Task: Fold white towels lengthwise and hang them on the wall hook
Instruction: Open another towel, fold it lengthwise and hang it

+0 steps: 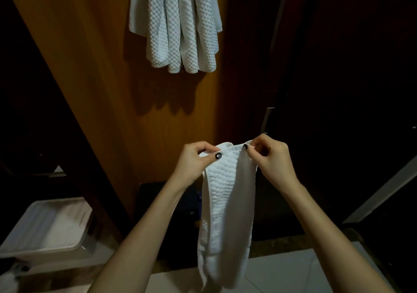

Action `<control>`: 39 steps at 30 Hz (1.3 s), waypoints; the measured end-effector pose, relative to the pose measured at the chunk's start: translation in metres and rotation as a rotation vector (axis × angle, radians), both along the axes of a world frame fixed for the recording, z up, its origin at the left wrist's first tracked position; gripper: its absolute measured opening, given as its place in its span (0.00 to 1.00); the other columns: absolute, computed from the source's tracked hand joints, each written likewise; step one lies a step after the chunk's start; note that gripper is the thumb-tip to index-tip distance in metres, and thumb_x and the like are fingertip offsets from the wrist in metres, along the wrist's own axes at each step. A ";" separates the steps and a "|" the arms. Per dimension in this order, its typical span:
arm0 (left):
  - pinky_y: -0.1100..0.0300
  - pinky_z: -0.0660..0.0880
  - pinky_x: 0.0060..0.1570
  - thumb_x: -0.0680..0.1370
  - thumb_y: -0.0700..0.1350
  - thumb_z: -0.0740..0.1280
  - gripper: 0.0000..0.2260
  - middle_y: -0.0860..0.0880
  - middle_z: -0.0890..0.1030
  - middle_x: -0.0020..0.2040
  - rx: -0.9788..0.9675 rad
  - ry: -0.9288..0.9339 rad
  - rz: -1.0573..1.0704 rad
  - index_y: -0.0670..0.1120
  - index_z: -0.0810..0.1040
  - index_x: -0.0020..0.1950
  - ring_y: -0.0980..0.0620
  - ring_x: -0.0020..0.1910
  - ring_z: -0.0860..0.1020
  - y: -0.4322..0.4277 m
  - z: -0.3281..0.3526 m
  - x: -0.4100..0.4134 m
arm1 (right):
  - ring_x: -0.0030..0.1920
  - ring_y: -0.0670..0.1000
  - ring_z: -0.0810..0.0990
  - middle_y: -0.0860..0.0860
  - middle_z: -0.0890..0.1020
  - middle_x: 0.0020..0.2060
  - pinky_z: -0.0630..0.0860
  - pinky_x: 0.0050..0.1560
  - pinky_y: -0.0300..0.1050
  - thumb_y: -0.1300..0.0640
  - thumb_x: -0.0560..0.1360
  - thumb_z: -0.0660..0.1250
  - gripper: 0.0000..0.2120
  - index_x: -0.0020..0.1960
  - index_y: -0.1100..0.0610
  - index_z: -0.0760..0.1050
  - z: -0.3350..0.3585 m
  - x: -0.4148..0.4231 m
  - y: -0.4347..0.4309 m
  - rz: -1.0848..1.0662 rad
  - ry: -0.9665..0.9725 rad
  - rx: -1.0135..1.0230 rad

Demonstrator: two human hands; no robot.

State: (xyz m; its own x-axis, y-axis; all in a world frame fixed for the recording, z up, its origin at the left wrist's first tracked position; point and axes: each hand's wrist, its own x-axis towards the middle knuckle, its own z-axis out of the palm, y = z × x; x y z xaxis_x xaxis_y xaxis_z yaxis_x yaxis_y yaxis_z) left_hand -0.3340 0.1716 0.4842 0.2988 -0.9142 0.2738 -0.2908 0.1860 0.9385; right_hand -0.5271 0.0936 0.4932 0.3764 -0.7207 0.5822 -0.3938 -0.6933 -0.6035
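Note:
A white waffle-textured towel (225, 202) hangs in front of me, folded into a long narrow strip. My left hand (196, 161) pinches its top left corner between thumb and fingers. My right hand (270, 157) pinches the top right corner. The towel's lower end drops to about floor level in the view. Higher up, several white towels (176, 26) hang in a bunch against the orange wooden wall panel (90, 66). The hook itself lies above the frame, out of sight.
A white plastic basket (45, 227) sits at the lower left, holding pale cloth. Dark wooden panels and a door with a metal handle (267, 118) stand to the right. Pale floor tiles (282, 270) lie below the towel.

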 end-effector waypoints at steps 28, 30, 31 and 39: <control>0.70 0.75 0.35 0.71 0.35 0.73 0.11 0.56 0.84 0.39 -0.148 0.138 0.183 0.53 0.84 0.38 0.62 0.39 0.81 -0.005 0.028 0.033 | 0.42 0.41 0.78 0.43 0.78 0.39 0.78 0.38 0.40 0.53 0.74 0.70 0.09 0.40 0.45 0.71 0.007 -0.027 -0.010 0.173 0.288 0.089; 0.69 0.75 0.34 0.72 0.36 0.73 0.11 0.56 0.84 0.39 -0.175 0.162 0.189 0.53 0.84 0.39 0.61 0.38 0.81 -0.005 0.030 0.036 | 0.47 0.38 0.79 0.39 0.80 0.43 0.76 0.44 0.32 0.52 0.73 0.72 0.08 0.45 0.41 0.75 0.008 -0.031 -0.008 0.192 0.181 0.172; 0.68 0.75 0.34 0.72 0.36 0.73 0.11 0.55 0.84 0.39 -0.186 0.180 0.189 0.53 0.84 0.39 0.61 0.38 0.81 -0.006 0.031 0.038 | 0.48 0.38 0.80 0.39 0.81 0.45 0.76 0.45 0.32 0.52 0.73 0.73 0.08 0.46 0.41 0.76 0.009 -0.032 -0.007 0.217 0.116 0.233; 0.66 0.76 0.36 0.72 0.36 0.72 0.11 0.55 0.84 0.40 -0.178 0.197 0.157 0.54 0.84 0.39 0.59 0.39 0.81 -0.010 0.033 0.048 | 0.40 0.45 0.80 0.48 0.81 0.38 0.76 0.39 0.36 0.53 0.73 0.72 0.05 0.41 0.49 0.76 0.014 -0.047 -0.007 0.230 0.021 0.249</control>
